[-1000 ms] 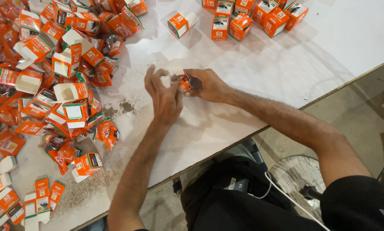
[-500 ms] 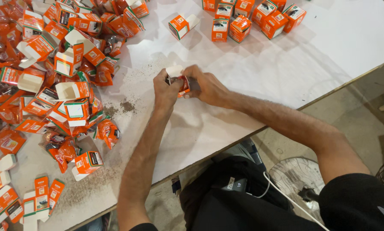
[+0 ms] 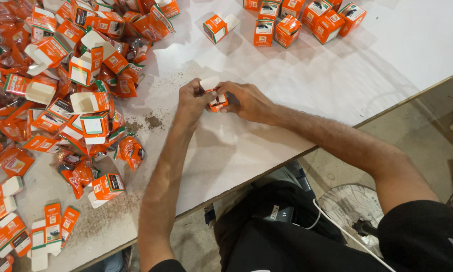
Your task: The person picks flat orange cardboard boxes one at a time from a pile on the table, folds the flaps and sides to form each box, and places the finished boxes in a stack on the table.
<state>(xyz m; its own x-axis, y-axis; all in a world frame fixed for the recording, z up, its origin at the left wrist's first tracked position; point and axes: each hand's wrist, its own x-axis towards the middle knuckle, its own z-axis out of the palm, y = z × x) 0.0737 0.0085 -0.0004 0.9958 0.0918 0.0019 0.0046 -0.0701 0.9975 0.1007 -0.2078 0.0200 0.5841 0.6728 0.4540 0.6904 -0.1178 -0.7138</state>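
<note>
Small packing workshop, white worktable (image 3: 377, 65) strewn with heaps of orange cartons (image 3: 65, 85), closed boxes grouped (image 3: 307, 22), bare concrete floor (image 3: 428, 126), floor fan (image 3: 355, 211)

A small orange-and-white carton (image 3: 217, 100) sat pinched between both hands, its white flap up. Left of the grip sprawled a heap of open orange cartons (image 3: 70, 85); beyond it, a row of closed orange boxes (image 3: 307, 22) stood, one lone box (image 3: 219, 26) nearer.
</note>
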